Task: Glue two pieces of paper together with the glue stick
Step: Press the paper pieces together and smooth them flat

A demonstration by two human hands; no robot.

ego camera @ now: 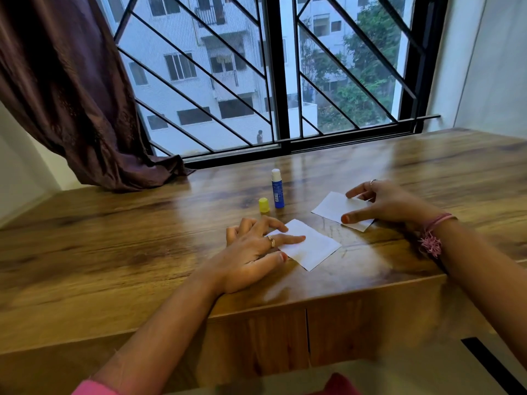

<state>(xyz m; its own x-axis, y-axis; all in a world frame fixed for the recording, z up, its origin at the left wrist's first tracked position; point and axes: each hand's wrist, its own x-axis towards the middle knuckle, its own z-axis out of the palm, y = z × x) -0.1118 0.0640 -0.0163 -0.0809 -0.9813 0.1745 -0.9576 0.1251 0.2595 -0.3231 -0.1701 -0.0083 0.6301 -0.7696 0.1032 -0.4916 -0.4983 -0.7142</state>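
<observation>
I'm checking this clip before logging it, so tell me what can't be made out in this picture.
All in the head view:
- Glue on the near paper: glare, cannot tell.
- Right part of the far paper: covered by the right hand; whether its fingers pinch or just touch is unclear.
- Print on the glue stick: too small.
- Near paper's left edge: under the left hand.
- Table front edge: blurred.

A wooden table (pixel 427 172) fills the view — behind its far edge sits a black-barred window (pixel 278 81), and a brown curtain (pixel 65 89) hangs at the table's far left, its hem bunched on the wood.
</observation>
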